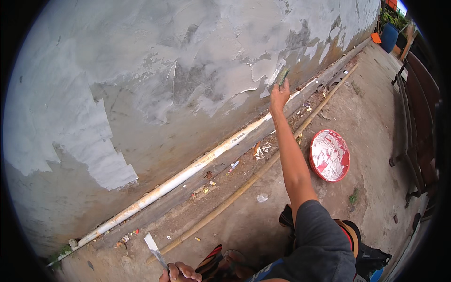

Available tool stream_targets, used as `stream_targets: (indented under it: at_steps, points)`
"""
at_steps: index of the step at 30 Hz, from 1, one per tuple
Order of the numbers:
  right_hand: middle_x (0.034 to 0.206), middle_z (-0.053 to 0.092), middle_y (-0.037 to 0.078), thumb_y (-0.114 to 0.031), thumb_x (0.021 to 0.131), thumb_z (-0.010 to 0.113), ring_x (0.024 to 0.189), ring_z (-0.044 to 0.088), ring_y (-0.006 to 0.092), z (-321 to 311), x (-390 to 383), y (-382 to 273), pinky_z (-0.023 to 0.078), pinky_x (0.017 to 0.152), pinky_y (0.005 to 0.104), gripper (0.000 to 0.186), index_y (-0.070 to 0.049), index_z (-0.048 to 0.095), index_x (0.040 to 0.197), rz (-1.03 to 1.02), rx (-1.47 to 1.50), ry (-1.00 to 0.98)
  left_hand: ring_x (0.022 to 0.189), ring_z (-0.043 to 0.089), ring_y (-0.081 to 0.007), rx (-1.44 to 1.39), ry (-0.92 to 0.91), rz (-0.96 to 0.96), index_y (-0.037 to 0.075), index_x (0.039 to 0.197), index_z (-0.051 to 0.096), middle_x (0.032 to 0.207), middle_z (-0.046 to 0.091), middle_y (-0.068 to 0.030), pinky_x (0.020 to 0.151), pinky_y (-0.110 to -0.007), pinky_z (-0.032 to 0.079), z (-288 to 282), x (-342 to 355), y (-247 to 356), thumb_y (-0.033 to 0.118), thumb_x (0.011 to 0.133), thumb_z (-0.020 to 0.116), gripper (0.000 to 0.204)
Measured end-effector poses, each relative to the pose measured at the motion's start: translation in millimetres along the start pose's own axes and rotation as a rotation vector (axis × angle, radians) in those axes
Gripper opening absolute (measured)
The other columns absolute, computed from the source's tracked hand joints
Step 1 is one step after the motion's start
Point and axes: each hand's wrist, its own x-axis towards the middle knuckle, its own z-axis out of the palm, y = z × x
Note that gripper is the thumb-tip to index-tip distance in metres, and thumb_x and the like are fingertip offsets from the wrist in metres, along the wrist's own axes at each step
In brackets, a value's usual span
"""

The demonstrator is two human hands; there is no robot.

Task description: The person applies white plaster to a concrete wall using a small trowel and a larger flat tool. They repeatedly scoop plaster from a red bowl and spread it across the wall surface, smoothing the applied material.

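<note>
Stretched far forward, my right hand [279,97] is closed on a dark greenish scraper [283,77], which lies against the lower part of the grey wall [136,110]. Wet white putty [249,85] shows in ridges just left of that tool. At the bottom of the view my left hand [183,272] grips a putty knife [155,247], its blade smeared white and pointing up and away from me. A red basin [348,162] coated inside with white putty stands on the ground, right of my right forearm.
A white pipe [176,179] runs along the wall's foot, with a long bamboo pole [235,195] roughly parallel on the dirt. Litter is scattered between them. A dark bench [413,117] stands at the right, and a blue barrel [389,37] at the far right.
</note>
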Motion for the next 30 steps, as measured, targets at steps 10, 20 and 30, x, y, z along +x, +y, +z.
stream_targets:
  at_steps: [10, 20, 30]
  points:
    - [0.109, 0.069, 0.014, 0.005, 0.082, 0.055, 0.090, 0.070, 0.0217, 30.5, -104.0, -51.7, 0.053, 0.073, 0.0297, 0.057, -0.012, 0.052, 0.136, -0.511, -0.233, -0.317, 0.079, 0.048, -0.0159, 0.015, -0.097, -0.078, 0.013, 0.080, 0.044, 0.084, 0.046, -0.0037, 0.072, -0.031, 0.042, 11.8, 23.5, -6.2, 0.034, 0.097, 0.046, 0.027]
    - [0.116, 0.064, 0.022, -0.012, 0.095, 0.052, 0.101, 0.063, 0.0266, -28.5, -42.2, -40.1, 0.050, 0.085, 0.0377, 0.039, 0.002, 0.052, 0.132, -0.329, -0.242, -0.179, 0.077, 0.049, -0.0159, 0.003, -0.077, -0.082, 0.013, 0.081, 0.045, 0.083, 0.048, -0.0038, 0.071, -0.031, 0.042, 13.8, 20.4, -9.4, 0.034, 0.097, 0.047, 0.027]
    - [0.128, 0.059, 0.018, 0.007, 0.086, 0.050, 0.114, 0.060, 0.0245, 32.0, -19.8, -35.8, 0.047, 0.092, 0.0314, 0.047, -0.002, 0.053, 0.133, -0.399, -0.121, -0.183, 0.077, 0.049, -0.0174, 0.034, -0.012, -0.022, 0.012, 0.083, 0.046, 0.084, 0.048, -0.0048, 0.071, -0.032, 0.042, 12.0, 10.5, -4.1, 0.035, 0.097, 0.046, 0.027]
